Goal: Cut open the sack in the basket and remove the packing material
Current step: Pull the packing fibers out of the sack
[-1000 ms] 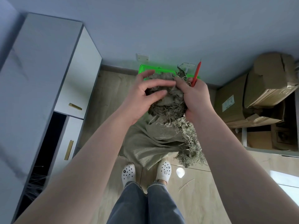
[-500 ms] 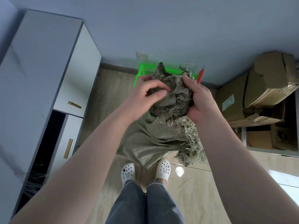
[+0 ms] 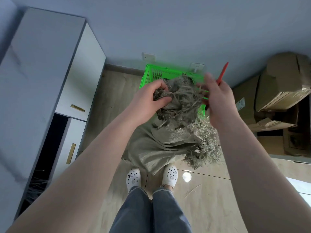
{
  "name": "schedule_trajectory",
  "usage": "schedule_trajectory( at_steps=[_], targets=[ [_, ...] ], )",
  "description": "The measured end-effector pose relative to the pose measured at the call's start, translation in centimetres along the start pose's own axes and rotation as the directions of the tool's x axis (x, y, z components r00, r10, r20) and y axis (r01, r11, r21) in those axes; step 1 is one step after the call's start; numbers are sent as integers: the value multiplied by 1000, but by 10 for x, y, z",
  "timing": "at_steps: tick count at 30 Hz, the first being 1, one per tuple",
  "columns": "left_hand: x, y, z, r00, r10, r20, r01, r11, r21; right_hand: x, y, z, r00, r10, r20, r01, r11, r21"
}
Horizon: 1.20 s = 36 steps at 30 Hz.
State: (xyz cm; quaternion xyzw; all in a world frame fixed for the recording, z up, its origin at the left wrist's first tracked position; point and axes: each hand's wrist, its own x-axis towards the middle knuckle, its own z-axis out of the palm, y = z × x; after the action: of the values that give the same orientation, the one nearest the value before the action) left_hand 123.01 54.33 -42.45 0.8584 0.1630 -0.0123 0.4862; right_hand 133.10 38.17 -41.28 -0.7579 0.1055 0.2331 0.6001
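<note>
Right hand now off the clump, red cutter tip-up.

Left hand gripped one side of a tangled grey-brown clump of dried, stringy packing material, held up over the bright green plastic lattice basket by the far wall. Right hand was blurry at the clump's other side and held a thin red cutter. A grey-green woven sack lay crumpled on the floor just past the white clogs, with pale shredded filler spilling out on its right.
</note>
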Motion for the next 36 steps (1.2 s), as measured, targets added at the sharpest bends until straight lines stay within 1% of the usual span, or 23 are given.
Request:
schedule_trajectory(
  at_steps=[1,2,3,4,5,6,7,8,9,11,13,16,20,23,26,29,31,32,34,35,36],
  targets=[
    [0,-2,0,1000,-13,-5,13,1000,-23,-3,-3,-5,998,-48,-48,44,995,-95],
    [-1,-5,0,1000,-23,-12,22,999,-48,-8,-6,-10,992,-104,-70,94,987,-131],
    [-1,-6,0,999,-34,-21,33,997,-70,-17,-10,-14,985,-163,-61,153,977,-150],
    [-1,-8,1,998,-46,-34,43,995,-86,-28,-13,-17,976,-216,-17,208,958,-197],
    [0,-8,2,997,-62,-45,57,994,-96,-37,-13,-18,967,-245,64,253,927,-277],
    [0,-9,3,996,-75,-50,69,992,-105,-48,-13,-19,957,-234,172,282,889,-359],
    [0,-8,3,995,-81,-52,75,991,-109,-58,-11,-18,943,-185,278,294,855,-427],
    [0,-8,4,996,-78,-51,72,992,-106,-65,-9,-18,925,-123,359,294,831,-473],
    [-1,-8,4,996,-69,-51,64,993,-97,-71,-8,-17,911,-74,405,288,817,-499],
    [-1,-7,4,997,-52,-56,48,996,-78,-76,-6,-14,902,-8,432,253,820,-514],
    [0,-6,4,996,-50,-68,46,997,-67,-76,-4,-12,910,43,413,200,826,-528],
    [-1,-4,5,995,-48,-86,44,998,-52,-73,-1,-10,926,80,368,151,817,-556],
    [-1,-3,6,995,-52,-82,48,997,-55,-69,1,-9,938,114,328,90,832,-547],
    [-2,-1,5,996,-54,-74,50,997,-54,-65,3,-8,942,109,316,72,856,-511],
    [-3,1,6,997,-40,-61,36,997,-63,-62,5,-6,940,83,332,90,875,-475],
    [-4,3,9,999,-31,-43,27,994,-109,-61,1,-5,928,74,366,75,923,-377],
    [-6,6,10,999,-31,-35,23,979,-205,-60,-5,-6,917,99,386,8,963,-268],
    [-8,8,10,999,-39,-17,32,954,-297,-60,-9,-7,907,116,405,-35,979,-201],
    [-13,9,13,996,-46,70,77,843,-532,-57,-15,-9,881,135,454,-98,990,-104],
    [-14,9,15,992,-47,117,110,781,-615,-55,-17,-11,869,138,475,-109,990,-88],
    [-15,6,19,988,-47,150,135,740,-659,-53,-18,-12,860,142,489,-115,990,-85]
  ],
)
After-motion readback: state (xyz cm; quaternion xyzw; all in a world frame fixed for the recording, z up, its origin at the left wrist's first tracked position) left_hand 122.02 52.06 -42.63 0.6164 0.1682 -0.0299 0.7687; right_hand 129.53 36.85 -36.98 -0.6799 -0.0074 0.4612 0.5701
